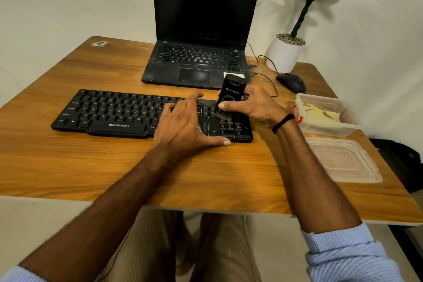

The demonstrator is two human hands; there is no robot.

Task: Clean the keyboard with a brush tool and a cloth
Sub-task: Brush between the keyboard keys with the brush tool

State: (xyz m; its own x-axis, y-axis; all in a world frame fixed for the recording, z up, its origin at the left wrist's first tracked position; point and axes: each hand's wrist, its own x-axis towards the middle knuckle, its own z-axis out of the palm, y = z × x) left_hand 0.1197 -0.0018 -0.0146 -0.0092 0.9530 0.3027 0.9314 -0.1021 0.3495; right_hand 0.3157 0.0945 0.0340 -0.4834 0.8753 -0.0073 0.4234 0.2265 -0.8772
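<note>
A black keyboard point(114, 112) lies across the wooden table point(91, 162). My left hand point(186, 126) rests flat on its right half, fingers spread over the keys and thumb at the front edge. My right hand point(254, 104) grips a black brush tool point(231, 94) upright, its bristles down on the number-pad keys at the keyboard's right end. A yellowish cloth point(320, 112) lies folded inside a clear plastic box point(329, 129) to the right of the keyboard.
An open black laptop point(201, 30) stands behind the keyboard. A black mouse point(291, 82) with cables and a white potted plant point(285, 52) sit at the back right. The box's clear lid point(343, 159) lies near the table's right edge.
</note>
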